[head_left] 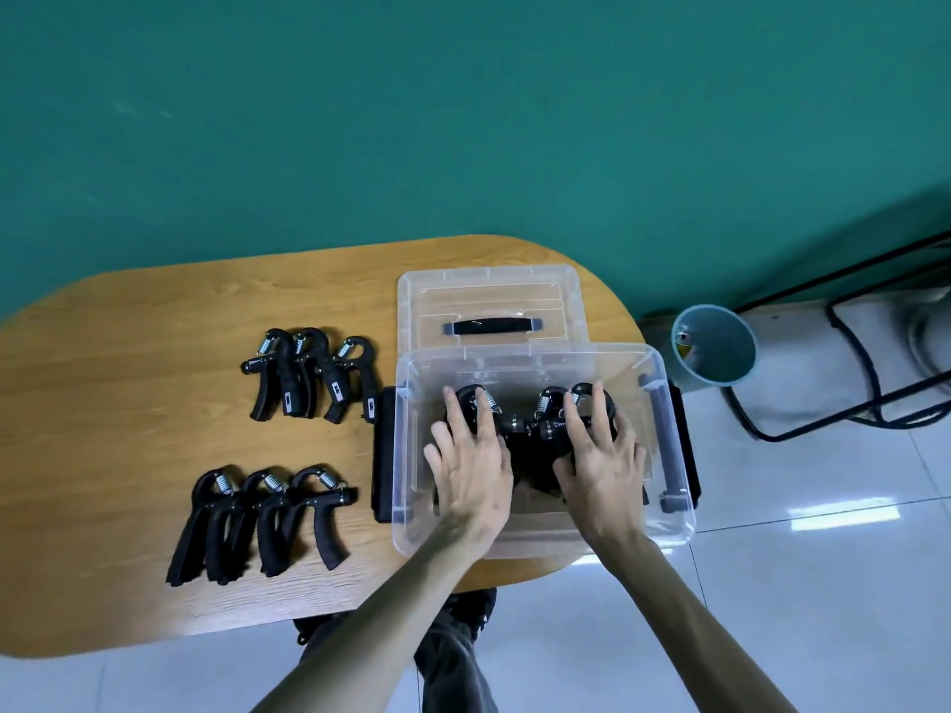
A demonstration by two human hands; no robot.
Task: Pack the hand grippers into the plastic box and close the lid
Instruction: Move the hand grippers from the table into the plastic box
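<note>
Hand grippers inside the box (535, 429), black with coiled steel springs, heaped on the floor of the clear plastic box (545, 545) at the right end of the wooden surface (128, 429). Left hand (471, 468) down inside the box, palm flat, fingers spread over the left part of the heap, fingertips reaching a spring. Right hand (599, 468) likewise inside, fingers spread across the right part of the heap; whether either hand truly grasps a gripper or merely presses on it, cannot tell. Box open, black side latches (383, 455) hanging at both short ends. Clear lid (489, 280) with its black handle lying flat just behind the box, near edge hidden behind the box's far rim. Far group of grippers (314, 375) left of the box, three side by side, springs toward the wall, the nearest just beside the left latch. Near group of grippers (262, 522) closer to the person, three again, overlapping, handles pointing to the near edge. Green wall (463, 120) behind the surface. Blue bin (715, 347) on the white tiled floor (797, 609) to the right, beside a black metal frame (849, 414). Dark trousers (447, 650) visible below the surface edge.
</note>
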